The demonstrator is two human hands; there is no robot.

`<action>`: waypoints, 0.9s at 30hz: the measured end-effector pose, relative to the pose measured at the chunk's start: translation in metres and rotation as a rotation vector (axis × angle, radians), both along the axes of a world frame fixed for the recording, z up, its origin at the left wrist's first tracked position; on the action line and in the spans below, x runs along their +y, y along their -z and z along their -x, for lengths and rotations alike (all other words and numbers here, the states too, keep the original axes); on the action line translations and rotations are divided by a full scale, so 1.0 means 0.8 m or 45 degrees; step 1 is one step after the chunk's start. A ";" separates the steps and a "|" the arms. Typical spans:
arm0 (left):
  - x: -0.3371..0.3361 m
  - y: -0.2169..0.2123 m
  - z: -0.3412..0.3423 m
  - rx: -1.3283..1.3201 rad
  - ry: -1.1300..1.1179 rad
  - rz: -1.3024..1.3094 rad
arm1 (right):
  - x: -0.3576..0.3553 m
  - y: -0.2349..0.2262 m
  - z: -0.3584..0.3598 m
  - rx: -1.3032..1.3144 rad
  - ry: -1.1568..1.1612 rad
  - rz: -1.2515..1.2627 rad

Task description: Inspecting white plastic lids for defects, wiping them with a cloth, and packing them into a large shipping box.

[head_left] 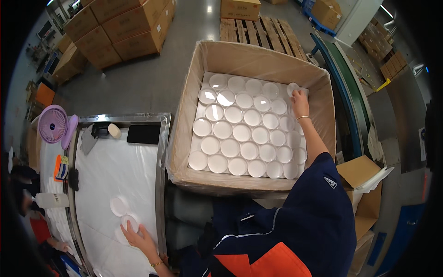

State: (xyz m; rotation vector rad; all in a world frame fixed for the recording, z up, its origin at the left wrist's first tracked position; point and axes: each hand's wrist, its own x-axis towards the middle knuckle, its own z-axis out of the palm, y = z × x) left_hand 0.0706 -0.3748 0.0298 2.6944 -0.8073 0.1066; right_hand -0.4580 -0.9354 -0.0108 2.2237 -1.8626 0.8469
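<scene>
Reaching into the upper right of the cardboard box [258, 60], the right hand [300, 98] grips a white lid [292, 87] — left hand [138, 235] presses fingers flat on a lid [129, 222] on the bench [115, 166], lower left. Stretched so wide, either lid might slip.

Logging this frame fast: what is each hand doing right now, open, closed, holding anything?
Left hand: open, fingers spread on a white round lid on the white table.
Right hand: fingers closed on a white lid in the far corner of the cardboard box.
</scene>
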 end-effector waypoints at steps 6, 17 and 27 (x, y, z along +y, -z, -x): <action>-0.002 -0.003 -0.004 -0.235 0.107 0.064 | -0.030 0.034 -0.021 0.185 0.037 -0.139; -0.111 -0.116 0.055 1.026 0.225 1.206 | 0.104 -0.076 -0.136 -0.212 -0.452 -0.249; -0.229 -0.219 0.152 2.098 0.866 1.397 | 0.326 -0.229 -0.318 -2.197 -1.283 -1.898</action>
